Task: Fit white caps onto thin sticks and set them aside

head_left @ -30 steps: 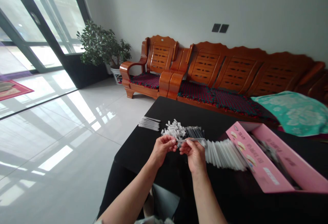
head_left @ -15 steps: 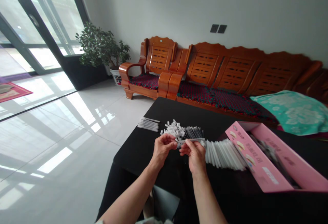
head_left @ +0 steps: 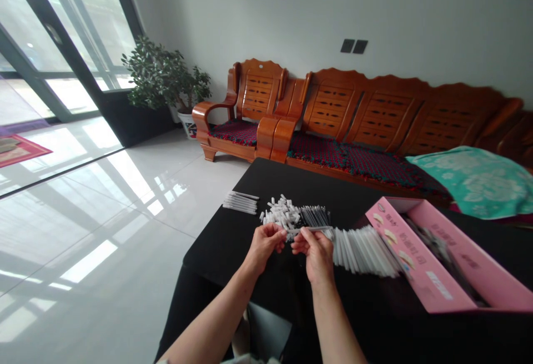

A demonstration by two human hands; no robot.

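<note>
My right hand (head_left: 317, 253) pinches a slim, pale tube (head_left: 321, 228) that lies nearly level in front of me. At the tube's left end my left hand (head_left: 265, 244) is closed, thumb against forefinger; whether a small piece sits between those fingertips is hidden. Just beyond the hands lies a heap of small white caps (head_left: 281, 210). Beside it is a bundle of thin dark sticks (head_left: 315, 215). Right of my right hand, many translucent tubes (head_left: 362, 249) lie in a row. Several whitish sticks (head_left: 240, 202) are lined up at the table's left edge.
A pink open box (head_left: 420, 264) with dark contents stands on the black table (head_left: 283, 178) at the right. Behind are a wooden bench (head_left: 337, 100) and armchair (head_left: 260, 89), a turquoise cloth (head_left: 478, 181) and a potted plant (head_left: 162, 75).
My left hand's raised fingers have curled down closer to the tube's left end. The right hand keeps its grip on the tube almost unmoved.
</note>
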